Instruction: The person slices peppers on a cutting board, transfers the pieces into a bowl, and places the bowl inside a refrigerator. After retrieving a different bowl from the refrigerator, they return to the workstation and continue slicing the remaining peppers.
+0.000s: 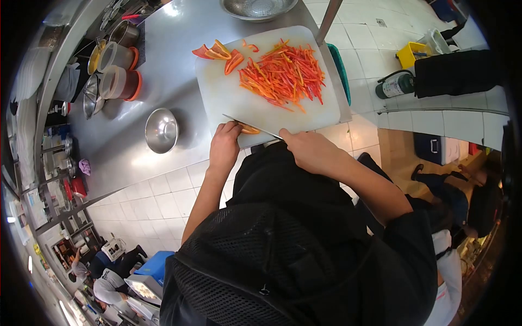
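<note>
My right hand (pixel 300 145) is wrapped round the handle of a kitchen knife (pixel 255 127), whose blade points left across the near edge of a white cutting board (pixel 217 98). Under the blade lies a piece of orange-red bell pepper (pixel 249 129), pinned at its left end by the curled fingers of my left hand (pixel 225 140). A large heap of thin pepper strips (pixel 288 76) covers the board's right half. Larger pepper pieces (pixel 217 51) rest at its far left corner, with a few small bits beside them.
A small steel bowl (pixel 161 130) stands on the steel table (pixel 179 76) left of the board. Behind it are plastic tubs (pixel 116 82) with orange lids. A wide metal bowl (pixel 259 6) sits at the far edge. Other people (pixel 109 285) are at lower left and right.
</note>
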Available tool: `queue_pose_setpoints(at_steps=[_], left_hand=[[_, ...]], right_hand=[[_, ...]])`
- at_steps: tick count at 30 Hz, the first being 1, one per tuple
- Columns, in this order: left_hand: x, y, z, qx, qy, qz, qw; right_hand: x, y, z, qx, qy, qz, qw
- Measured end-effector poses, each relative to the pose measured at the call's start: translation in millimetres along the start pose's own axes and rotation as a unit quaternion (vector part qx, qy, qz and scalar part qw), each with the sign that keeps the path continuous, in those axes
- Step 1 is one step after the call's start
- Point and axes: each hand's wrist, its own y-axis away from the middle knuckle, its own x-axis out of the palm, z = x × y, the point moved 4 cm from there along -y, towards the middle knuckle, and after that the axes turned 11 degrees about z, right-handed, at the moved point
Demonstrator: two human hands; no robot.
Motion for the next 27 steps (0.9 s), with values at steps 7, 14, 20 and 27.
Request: queue_pose_setpoints(at_steps=[7,14,20,27], left_hand=[[0,0,1,-0.003,-0.007,0.028,1.0],[1,2,-3,-0.002,-0.027,0.027,0.999],[2,8,-3,0.017,-0.023,-0.013,1.0],[-1,-11,-9,0.028,-0.085,-0.005,0.996]], right_hand=[[32,-50,-9,0.0,-0.024,-0.051,0.998],[18,-75,-23,-0.001,-0.068,-0.046,0.997],[-1,-35,-60,0.044,-0.059,-0.102,0.992],[7,-34,-19,0.025,-0.036,-0.123,0.991]])
